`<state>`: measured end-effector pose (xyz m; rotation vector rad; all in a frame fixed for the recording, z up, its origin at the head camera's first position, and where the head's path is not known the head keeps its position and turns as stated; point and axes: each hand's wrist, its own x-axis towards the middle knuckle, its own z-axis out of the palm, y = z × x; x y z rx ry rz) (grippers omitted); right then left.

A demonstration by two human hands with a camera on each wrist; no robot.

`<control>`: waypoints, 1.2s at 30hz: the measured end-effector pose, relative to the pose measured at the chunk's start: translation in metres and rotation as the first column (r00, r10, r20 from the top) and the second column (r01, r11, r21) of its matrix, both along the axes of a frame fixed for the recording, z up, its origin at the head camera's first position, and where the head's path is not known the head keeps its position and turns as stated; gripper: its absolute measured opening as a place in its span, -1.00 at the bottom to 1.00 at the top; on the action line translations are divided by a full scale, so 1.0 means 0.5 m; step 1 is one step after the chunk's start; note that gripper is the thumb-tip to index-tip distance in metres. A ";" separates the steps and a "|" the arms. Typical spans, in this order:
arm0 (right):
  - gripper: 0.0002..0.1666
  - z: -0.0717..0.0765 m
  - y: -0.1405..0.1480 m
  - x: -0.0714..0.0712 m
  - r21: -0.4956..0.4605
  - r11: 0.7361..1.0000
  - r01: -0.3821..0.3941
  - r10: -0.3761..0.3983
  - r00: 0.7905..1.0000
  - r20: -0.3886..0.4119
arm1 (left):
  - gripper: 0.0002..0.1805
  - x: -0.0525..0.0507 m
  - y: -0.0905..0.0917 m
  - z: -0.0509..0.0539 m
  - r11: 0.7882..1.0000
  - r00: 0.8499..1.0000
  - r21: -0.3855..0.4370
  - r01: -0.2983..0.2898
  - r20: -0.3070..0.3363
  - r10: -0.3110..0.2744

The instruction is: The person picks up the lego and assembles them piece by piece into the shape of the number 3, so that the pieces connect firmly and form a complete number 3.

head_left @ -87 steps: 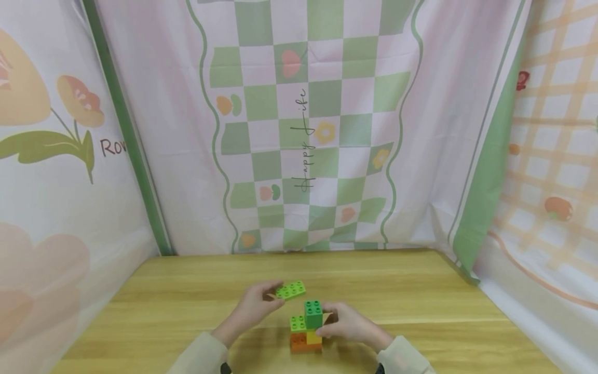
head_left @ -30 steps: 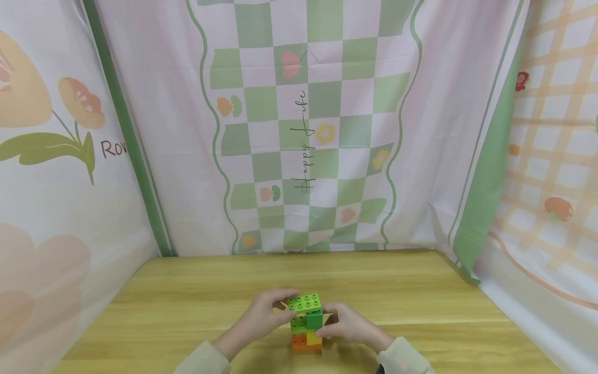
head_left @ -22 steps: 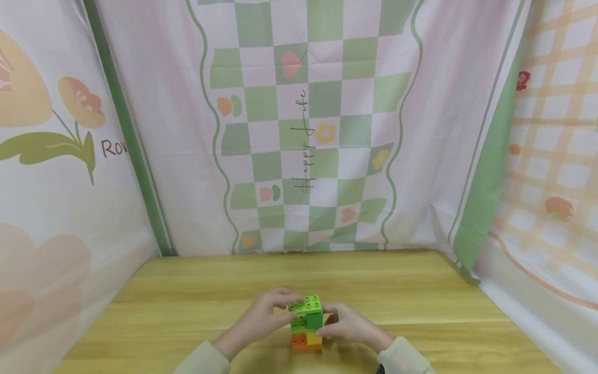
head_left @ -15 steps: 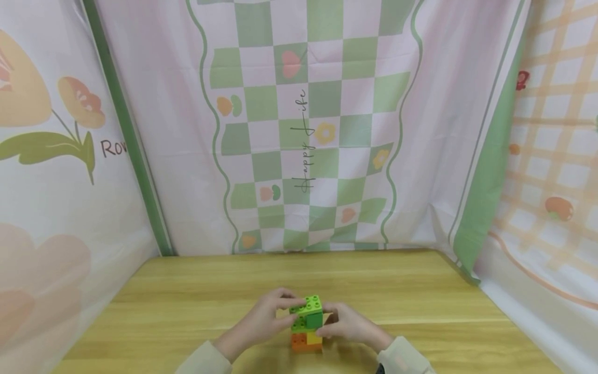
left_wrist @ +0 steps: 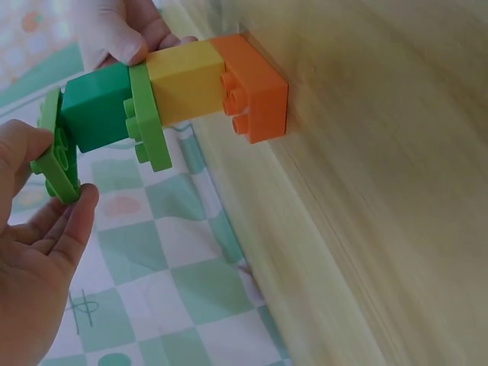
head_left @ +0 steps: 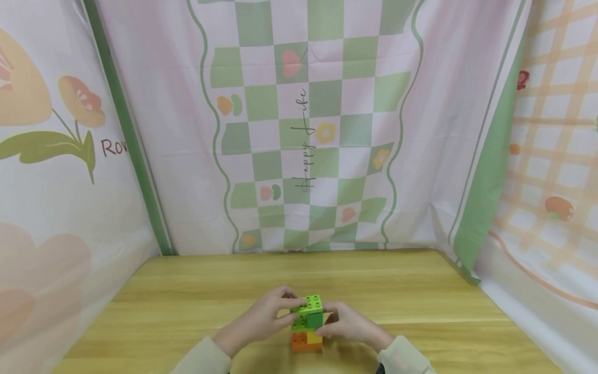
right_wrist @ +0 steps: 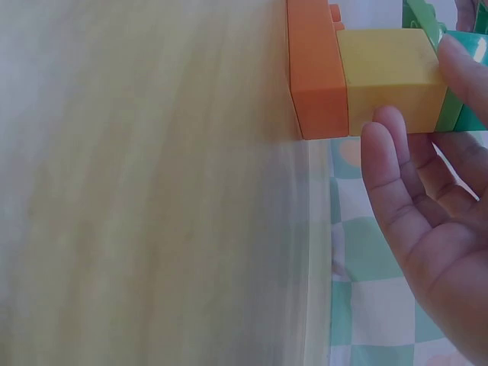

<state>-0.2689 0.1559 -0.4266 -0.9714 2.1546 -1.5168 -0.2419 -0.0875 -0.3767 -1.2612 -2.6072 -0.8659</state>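
Observation:
Toy building bricks form a tower standing on the table: an orange brick (left_wrist: 263,95) at the base, then a yellow brick (right_wrist: 393,72), a light green plate brick (left_wrist: 149,118) and a dark green brick (left_wrist: 95,107). Topmost is a second light green plate brick (head_left: 314,303), which my left hand (head_left: 263,318) pinches between thumb and fingers. This piece looks slightly tilted against the dark green brick in the left wrist view. From the other side my right hand (head_left: 351,325) grips the tower around the yellow and lower light green bricks, its fingertips partly hidden behind it.
A wood-grain table (head_left: 187,291) carries the tower near its front edge. Patterned cloth (head_left: 299,130) hangs behind and at both sides of the table.
The left hand has brought the light green plate brick right and onto the dark green brick, and its fingers have shifted farther over the brick. The right hand keeps its hold.

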 end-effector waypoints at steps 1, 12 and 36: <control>-0.57 0.000 0.000 0.000 0.001 1.000 0.001 -0.001 1.000 -0.004 | -0.62 -0.001 -0.001 0.001 1.000 1.000 -0.010 0.008 -0.012 -0.008; -0.59 -0.003 0.000 -0.002 -0.002 1.000 -0.003 0.003 1.000 -0.010 | -0.63 -0.011 0.000 0.005 0.994 0.985 -0.073 0.081 -0.149 -0.091; -0.59 0.001 0.000 0.001 -0.003 1.000 -0.002 0.002 1.000 -0.002 | -0.64 -0.011 0.002 0.007 0.987 0.955 -0.124 0.103 -0.265 -0.133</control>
